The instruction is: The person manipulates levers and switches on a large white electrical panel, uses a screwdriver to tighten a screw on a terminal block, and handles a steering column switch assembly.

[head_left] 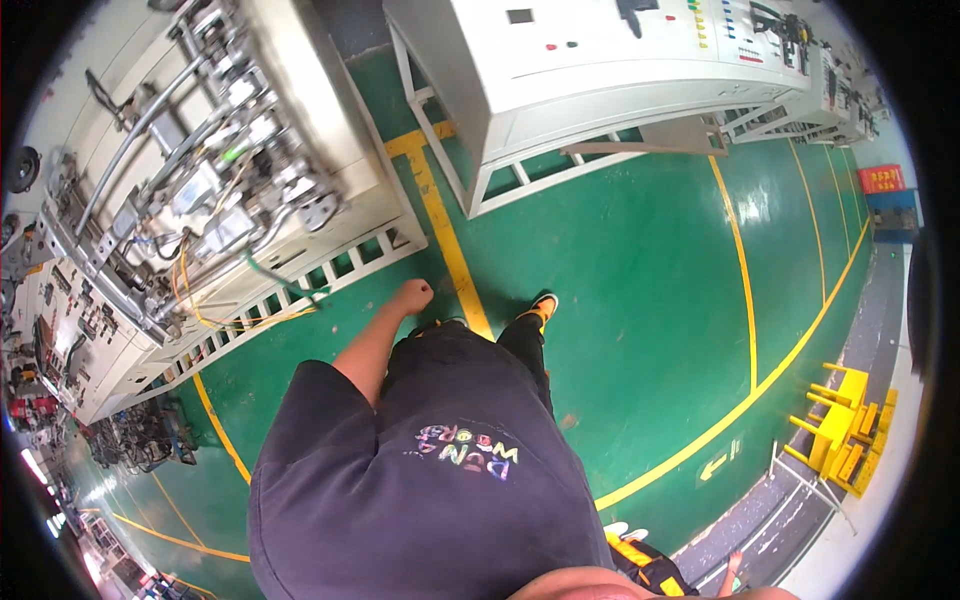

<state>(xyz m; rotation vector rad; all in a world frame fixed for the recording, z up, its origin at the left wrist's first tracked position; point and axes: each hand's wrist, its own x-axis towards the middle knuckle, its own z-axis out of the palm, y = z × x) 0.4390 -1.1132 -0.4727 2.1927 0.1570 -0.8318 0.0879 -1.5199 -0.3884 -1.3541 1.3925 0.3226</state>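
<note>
My left hand (pixel 415 294) hangs in front of my body with its fingers curled into a loose fist. Nothing shows in it, and it touches nothing. The nearest thing to it is the light metal stand (pixel 404 240) with a slatted lower frame. On that stand sits an engine training rig (pixel 215 190) of metal tubes, hoses and housings. Orange wires (pixel 185 290) and a green wire (pixel 280 280) trail loose from its near side. My right hand is out of view. I wear a dark T-shirt (pixel 400 480), and one of my shoes (pixel 545 303) is forward on the floor.
A white cabinet bench (pixel 620 90) on a metal frame stands ahead. Yellow lines (pixel 450 240) mark the green floor (pixel 640 300). At the right, yellow stools (pixel 840 425) are piled near the wall. Another person's orange and black clothing (pixel 650 570) shows at lower right.
</note>
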